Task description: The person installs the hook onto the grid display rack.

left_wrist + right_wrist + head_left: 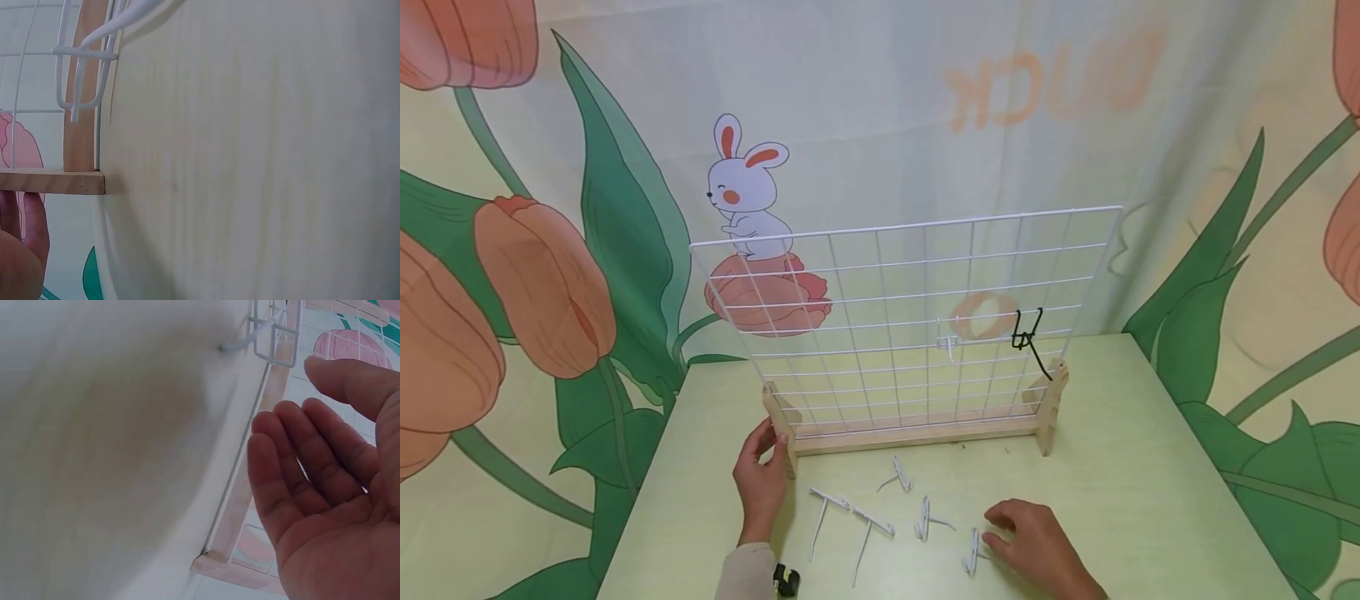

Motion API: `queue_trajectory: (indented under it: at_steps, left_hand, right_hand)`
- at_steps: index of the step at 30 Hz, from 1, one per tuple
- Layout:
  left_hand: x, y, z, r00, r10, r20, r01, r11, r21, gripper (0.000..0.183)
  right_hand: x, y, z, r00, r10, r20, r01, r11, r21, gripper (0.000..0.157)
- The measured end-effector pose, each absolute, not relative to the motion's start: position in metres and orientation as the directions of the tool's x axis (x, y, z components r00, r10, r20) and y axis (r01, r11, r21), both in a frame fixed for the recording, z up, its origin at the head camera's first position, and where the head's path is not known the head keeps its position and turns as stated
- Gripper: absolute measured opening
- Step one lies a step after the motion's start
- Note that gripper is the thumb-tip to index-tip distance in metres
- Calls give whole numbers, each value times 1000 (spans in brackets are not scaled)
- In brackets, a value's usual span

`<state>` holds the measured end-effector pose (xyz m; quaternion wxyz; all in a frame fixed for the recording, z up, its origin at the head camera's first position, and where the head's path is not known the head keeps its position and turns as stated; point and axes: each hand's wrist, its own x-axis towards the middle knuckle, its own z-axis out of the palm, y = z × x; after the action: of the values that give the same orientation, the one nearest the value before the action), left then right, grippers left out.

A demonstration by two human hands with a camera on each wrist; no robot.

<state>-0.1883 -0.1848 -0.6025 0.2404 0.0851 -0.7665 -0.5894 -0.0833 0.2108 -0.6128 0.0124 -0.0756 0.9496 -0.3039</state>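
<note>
My left hand point(762, 483) is at the left wooden foot point(781, 425) of a stand that carries a white wire grid panel point(880, 333). In the left wrist view its fingertips touch the foot's outer side. Over the table, my right hand point(1033, 542) is beside a white wire hook point(972, 552), thumb and fingers apart; whether they touch is unclear. The right wrist view shows the palm holding nothing, fingers loosely bent. More white hooks lie nearby: one near the stand point(897, 475), one in the middle point(924, 518) and a longer-pronged pair point(850, 507).
A black hook point(1024, 337) and a white hook point(948, 343) hang on the grid's right half. The right wooden foot point(1051, 408) stands opposite. A small black-and-yellow item point(787, 580) sits by my left sleeve. Printed curtains point(880, 125) surround the table.
</note>
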Motion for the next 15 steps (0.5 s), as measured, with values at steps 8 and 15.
queue_trajectory:
  at_steps: [8,15]
  left_hand:
    - [-189,-183,-602,-865,-427,262,144,290,946,39]
    - [-189,-183,-603,-867,-427,258,135,299,945,38]
  right_hand:
    - [-79,214,-620,-985,-175,-2,-145,823,-550,14]
    - [-77,213,-625,-984,-178,-18,-136,811,-570,9]
